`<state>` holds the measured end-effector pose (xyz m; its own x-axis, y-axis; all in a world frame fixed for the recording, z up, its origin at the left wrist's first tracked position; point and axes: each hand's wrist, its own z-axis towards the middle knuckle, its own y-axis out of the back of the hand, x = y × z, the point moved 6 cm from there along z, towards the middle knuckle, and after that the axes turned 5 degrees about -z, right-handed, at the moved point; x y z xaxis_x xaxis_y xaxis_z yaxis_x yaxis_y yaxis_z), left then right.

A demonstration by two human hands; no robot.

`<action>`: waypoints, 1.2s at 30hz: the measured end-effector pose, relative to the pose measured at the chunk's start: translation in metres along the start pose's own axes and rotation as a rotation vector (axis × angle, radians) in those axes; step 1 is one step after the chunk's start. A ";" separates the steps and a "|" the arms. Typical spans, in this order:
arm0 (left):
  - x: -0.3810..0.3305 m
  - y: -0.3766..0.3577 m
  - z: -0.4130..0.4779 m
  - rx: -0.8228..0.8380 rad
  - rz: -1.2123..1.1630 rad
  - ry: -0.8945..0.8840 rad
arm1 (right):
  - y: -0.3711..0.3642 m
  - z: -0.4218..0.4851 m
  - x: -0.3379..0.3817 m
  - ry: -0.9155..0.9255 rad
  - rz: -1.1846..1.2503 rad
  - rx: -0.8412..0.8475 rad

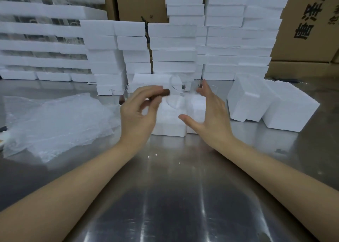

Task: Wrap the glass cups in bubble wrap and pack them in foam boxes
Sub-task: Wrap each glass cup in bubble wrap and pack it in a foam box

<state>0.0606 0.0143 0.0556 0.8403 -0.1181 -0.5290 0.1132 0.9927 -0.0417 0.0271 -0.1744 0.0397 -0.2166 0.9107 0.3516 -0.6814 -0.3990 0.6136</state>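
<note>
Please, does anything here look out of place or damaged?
Only small things: white crumbs lie on the table before the foam box, probably foam bits, and the bubble wrap lies crumpled at the left. Nothing seems broken.

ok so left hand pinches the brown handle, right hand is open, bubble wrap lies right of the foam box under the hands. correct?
No. The head view shows the bubble wrap lying left of the foam box, not right. The rest stands: the left hand pinches the brown handle and the right hand is open.
</note>
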 end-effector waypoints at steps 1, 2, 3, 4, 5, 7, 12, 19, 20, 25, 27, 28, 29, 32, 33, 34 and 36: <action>-0.005 -0.007 -0.003 0.074 0.006 -0.054 | 0.000 -0.001 -0.001 -0.017 0.064 -0.012; -0.009 -0.013 -0.005 0.146 0.026 -0.095 | 0.001 -0.002 -0.001 -0.025 0.120 -0.036; -0.010 -0.015 -0.004 0.203 0.056 -0.106 | 0.003 -0.003 -0.003 -0.036 0.157 -0.068; -0.010 -0.014 -0.001 0.237 0.103 -0.093 | 0.005 -0.003 -0.005 -0.053 0.172 -0.097; -0.009 -0.008 0.004 0.260 0.168 -0.077 | 0.006 -0.004 -0.007 -0.070 0.169 -0.116; 0.000 0.010 0.016 0.253 0.494 -0.095 | 0.008 -0.005 -0.010 -0.106 0.164 -0.140; 0.053 0.085 0.032 0.305 1.548 0.517 | 0.010 -0.004 -0.013 -0.189 0.266 -0.173; 0.053 0.104 0.035 0.293 1.444 0.714 | 0.011 -0.004 -0.011 -0.152 0.186 -0.168; 0.044 0.100 0.040 0.240 1.405 0.633 | 0.011 -0.004 -0.011 -0.140 0.180 -0.170; -0.023 0.056 0.053 0.052 1.007 -0.071 | 0.008 -0.003 -0.015 -0.179 0.221 -0.145; -0.036 0.032 0.046 0.131 0.872 -0.249 | 0.008 -0.003 -0.018 -0.179 0.245 -0.148; -0.035 0.021 0.040 0.197 0.827 -0.258 | 0.009 -0.003 -0.020 -0.175 0.244 -0.159; -0.029 0.011 0.034 0.274 0.798 -0.229 | 0.009 -0.002 -0.021 -0.178 0.245 -0.167; 0.004 -0.004 0.012 0.468 0.816 -0.044 | 0.007 -0.002 -0.024 -0.195 0.232 -0.161; 0.015 -0.003 0.007 0.494 0.831 0.023 | 0.006 -0.002 -0.025 -0.198 0.225 -0.155; 0.023 -0.002 0.005 0.499 0.833 0.091 | 0.006 -0.002 -0.025 -0.198 0.220 -0.149; 0.027 0.005 0.010 0.435 0.807 0.193 | 0.006 -0.001 -0.024 -0.194 0.214 -0.144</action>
<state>0.0890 0.0160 0.0495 0.6527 0.6477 -0.3931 -0.2447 0.6712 0.6997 0.0274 -0.1987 0.0341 -0.2380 0.7648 0.5987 -0.7293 -0.5478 0.4099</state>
